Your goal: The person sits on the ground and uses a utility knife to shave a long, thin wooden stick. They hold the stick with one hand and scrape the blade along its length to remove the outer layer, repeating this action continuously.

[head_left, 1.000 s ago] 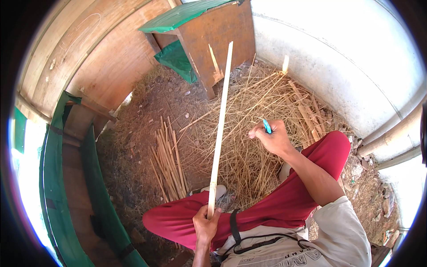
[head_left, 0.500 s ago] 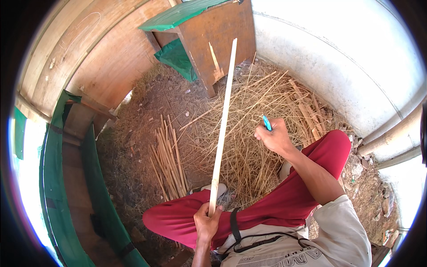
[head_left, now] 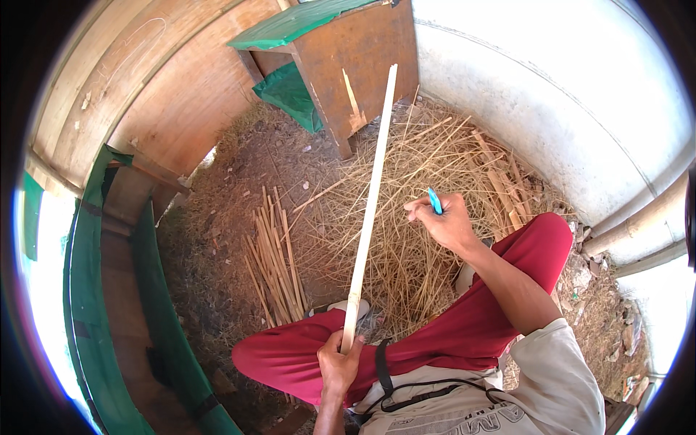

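Pale wooden strip, long, slender and nearly straight

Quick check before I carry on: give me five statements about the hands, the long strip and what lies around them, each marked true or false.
1. The left hand grips the long pale strip near its lower end. True.
2. The right hand is empty. False: it holds a small blue object, apart from the strip.
3. The thin sticks lie to the right of the strip. False: they lie to its left.
4. Loose straw-like strands cover ground to the right of the strip. True.
5. The wooden box has a bare top. False: a green covering lies over it.
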The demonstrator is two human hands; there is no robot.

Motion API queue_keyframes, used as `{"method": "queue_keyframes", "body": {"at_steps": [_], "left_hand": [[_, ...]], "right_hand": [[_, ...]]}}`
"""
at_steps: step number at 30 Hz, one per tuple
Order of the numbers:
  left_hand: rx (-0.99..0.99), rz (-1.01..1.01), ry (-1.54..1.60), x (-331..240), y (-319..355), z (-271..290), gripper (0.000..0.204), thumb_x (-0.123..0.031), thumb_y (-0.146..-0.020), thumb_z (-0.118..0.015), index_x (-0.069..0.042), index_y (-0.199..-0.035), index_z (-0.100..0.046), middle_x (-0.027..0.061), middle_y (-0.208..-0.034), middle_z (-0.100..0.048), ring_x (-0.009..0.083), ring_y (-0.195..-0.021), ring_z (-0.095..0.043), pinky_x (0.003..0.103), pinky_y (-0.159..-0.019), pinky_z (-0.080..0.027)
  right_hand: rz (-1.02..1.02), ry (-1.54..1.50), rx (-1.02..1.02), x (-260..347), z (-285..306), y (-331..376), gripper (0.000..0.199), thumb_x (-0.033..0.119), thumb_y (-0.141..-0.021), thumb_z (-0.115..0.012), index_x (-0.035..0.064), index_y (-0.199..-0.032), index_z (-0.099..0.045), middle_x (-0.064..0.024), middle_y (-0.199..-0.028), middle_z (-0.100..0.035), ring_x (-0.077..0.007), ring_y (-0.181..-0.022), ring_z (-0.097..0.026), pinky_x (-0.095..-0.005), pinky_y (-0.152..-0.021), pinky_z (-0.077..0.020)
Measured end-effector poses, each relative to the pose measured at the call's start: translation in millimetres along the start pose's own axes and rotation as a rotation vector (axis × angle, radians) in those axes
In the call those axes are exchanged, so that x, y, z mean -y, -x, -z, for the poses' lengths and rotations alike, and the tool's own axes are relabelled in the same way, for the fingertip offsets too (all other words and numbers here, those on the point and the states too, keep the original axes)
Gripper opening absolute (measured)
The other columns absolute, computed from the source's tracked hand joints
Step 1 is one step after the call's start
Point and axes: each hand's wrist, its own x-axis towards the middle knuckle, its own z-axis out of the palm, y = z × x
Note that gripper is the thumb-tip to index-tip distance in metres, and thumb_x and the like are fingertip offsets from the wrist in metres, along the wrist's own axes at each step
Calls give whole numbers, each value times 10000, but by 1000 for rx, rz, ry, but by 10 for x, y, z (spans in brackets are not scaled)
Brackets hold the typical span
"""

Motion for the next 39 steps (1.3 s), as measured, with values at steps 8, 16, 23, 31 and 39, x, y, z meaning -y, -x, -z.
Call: {"method": "queue_keyframes", "body": {"at_steps": [8, 16, 23, 31, 39], "left_hand": [[-97, -107, -194, -141, -9, 61, 234, -143, -817, -775, 23, -956, -686, 192, -773, -695, 318, -689, -697, 391, -651, -534], [-102, -121, -189, -200, -41, 77, 200, -102, -811, -766, 25, -944, -690, 193, -788, -697, 328, -697, -695, 389, -660, -536], [-91, -95, -198, -207, -32, 86, 201, -98, -819, -763, 28, -958, -692, 193, -788, -697, 309, -701, -699, 379, -670, -538], [-92, -85, -187, -199, -31, 90, 218, -95, -818, -766, 28, -984, -696, 195, -797, -702, 296, -707, -703, 374, -677, -540], [-83, -71, -176, -193, -32, 86, 218, -97, -821, -764, 29, -983, -690, 187, -793, -703, 289, -706, -703, 372, -681, -538]], "right_hand": [[9, 85, -16, 24, 7, 13, 162, 169, -866, -764, 11, -829, -772, -21, -579, -632, -56, -478, -488, -257, -453, -359], [213, -15, -55, -161, 24, -40, 176, 174, -834, -801, 8, -886, -772, -21, -595, -645, -52, -488, -484, -264, -450, -357], [214, 74, 13, 75, 44, 17, 171, 147, -847, -785, 28, -969, -773, -5, -591, -623, -31, -501, -462, -247, -451, -338], [246, -28, 47, -46, 16, -4, 158, -34, -873, -597, -42, -948, -737, -111, -790, -724, -131, -695, -691, -255, -646, -569], [168, -215, -6, -97, 45, -7, 174, 10, -827, -566, -33, -729, -703, -124, -716, -708, -145, -662, -672, -291, -603, -535]]}}
